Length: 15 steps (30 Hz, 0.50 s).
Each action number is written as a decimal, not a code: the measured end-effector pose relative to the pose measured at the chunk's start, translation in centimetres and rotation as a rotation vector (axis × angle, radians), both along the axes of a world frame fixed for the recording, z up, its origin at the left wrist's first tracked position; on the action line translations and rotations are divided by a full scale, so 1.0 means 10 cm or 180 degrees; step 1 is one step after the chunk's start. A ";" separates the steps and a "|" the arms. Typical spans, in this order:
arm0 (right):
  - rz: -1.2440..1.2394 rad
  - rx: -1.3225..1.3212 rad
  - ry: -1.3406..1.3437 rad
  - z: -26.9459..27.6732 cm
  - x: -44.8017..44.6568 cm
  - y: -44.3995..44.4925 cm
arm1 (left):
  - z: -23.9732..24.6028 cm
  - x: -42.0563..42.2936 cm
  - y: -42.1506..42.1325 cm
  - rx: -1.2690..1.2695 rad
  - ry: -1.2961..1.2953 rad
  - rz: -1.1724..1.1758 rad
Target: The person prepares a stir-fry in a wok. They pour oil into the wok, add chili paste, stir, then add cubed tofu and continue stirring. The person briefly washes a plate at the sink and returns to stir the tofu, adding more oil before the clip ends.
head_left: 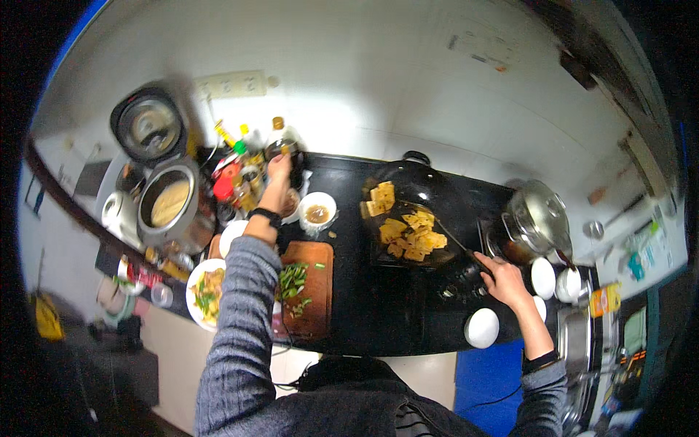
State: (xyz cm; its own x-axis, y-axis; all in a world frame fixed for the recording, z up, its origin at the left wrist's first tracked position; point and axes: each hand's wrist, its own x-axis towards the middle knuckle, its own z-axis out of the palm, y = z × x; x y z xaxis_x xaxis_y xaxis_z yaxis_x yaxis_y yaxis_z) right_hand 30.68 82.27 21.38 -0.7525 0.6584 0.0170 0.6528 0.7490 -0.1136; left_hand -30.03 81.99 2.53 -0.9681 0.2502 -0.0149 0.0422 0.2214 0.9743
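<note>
My left hand (279, 167) is closed at a large dark sauce bottle (295, 146) with a brown cap, among the seasonings by the wall. My right hand (505, 279) grips the dark handle of a spatula (454, 241). Its metal shaft slopes into a dark wok (377, 248) on the cooktop; its blade is hidden by the food. Browned tofu slices (418, 240) lie heaped in the wok, and more slices (381, 199) rest farther back on its left side. Between my hands stands a small white bowl (318, 210) of brownish liquid.
Cut green vegetables (293, 281) lie on a wooden board (314, 319), partly behind my left sleeve. To its left is a plate of food (206, 292). An open rice cooker (177, 203) stands at far left. At right are a lidded pot (532, 218) and an overturned white bowl (481, 328).
</note>
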 end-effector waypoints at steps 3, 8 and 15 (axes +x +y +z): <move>-0.0279 0.0020 0.0067 -0.10 0.04 -0.14 | -0.03 -0.15 0.07 0.0821 -0.0564 -0.1102; -0.0371 0.0356 0.0101 -0.45 -0.03 -0.13 | -0.06 -0.31 0.16 0.1126 -0.0496 -0.1353; -0.0262 0.1029 -0.0283 -0.88 -0.13 -0.03 | 0.07 -0.41 0.20 0.2161 -0.0434 -0.1684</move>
